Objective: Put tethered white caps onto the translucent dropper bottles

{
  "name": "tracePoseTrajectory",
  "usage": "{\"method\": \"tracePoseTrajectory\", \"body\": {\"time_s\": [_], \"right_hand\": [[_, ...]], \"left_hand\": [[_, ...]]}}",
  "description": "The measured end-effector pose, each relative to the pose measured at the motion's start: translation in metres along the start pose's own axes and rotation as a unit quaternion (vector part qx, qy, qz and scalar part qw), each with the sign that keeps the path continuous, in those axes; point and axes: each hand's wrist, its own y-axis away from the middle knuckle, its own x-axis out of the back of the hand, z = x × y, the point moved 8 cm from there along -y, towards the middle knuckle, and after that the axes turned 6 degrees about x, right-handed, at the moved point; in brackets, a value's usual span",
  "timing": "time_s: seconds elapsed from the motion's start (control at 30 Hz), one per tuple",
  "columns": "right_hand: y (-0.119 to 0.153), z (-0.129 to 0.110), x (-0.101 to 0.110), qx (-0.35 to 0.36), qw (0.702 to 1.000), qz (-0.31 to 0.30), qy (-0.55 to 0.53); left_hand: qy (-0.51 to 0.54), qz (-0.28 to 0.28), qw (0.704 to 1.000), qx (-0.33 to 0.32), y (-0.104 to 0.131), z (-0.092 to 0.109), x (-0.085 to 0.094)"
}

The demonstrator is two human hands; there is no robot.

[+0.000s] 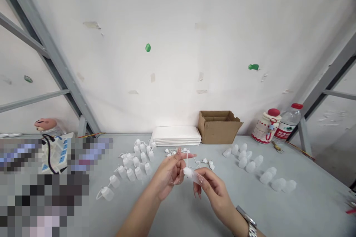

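Head view: your two bare hands meet over the middle of the grey table (172,216), with one small bottle (197,178) between them.
Small bottle: translucent white, tilted, its white cap (188,172) towards your left hand (169,172) and its body towards your right hand (217,191).
Right hand: clamped on the body of the small bottle, thumb against fingers; a metal-banded watch (246,216) at the wrist.
Left hand: index finger extended across the strap (187,160) of the cap, other fingers curled beside the cap; whether they pinch it, you cannot tell from this view.
Capped bottles (138,173): a group standing on the left part of the table, trailing from near the far edge towards the near left, with looped straps.
Loose caps (211,165): white, with thin straps, scattered just beyond your hands.
Translucent bottles (250,167): a staggered group on the right part of the table.
White stack (176,136): flat pieces, piled at the middle of the far edge.
Cardboard box (218,133): brown, open-topped, just right of the white stack.
Far right corner: a red-lidded flask (263,129) and a clear bottle (289,119) with a red cap side by side, keys (278,148) in front.
Far left corner: a white power strip (61,152) with a black cable (49,155) across it, and a pink animal-shaped object (46,123) behind.
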Motion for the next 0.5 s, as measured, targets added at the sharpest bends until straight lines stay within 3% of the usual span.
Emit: {"method": "tracePoseTrajectory", "body": {"time_s": [0.13,0.23,0.33,0.5], "right_hand": [[0.003,0.002,-0.01,-0.013,0.999,-0.043,-0.012],[0.003,0.002,-0.009,-0.015,0.999,-0.031,-0.036],[0.002,0.0,-0.001,0.003,0.998,0.009,-0.056],[0.003,-0.005,0.011,0.042,0.996,0.051,-0.058]], "left_hand": [[-0.022,0.041,0.998,-0.042,0.004,0.006,0.004],[-0.082,0.116,0.979,-0.149,0.013,0.021,0.012],[-0.106,0.15,0.952,-0.247,0.023,0.034,0.013],[-0.086,0.147,0.953,-0.249,0.027,0.034,0.012]]}}
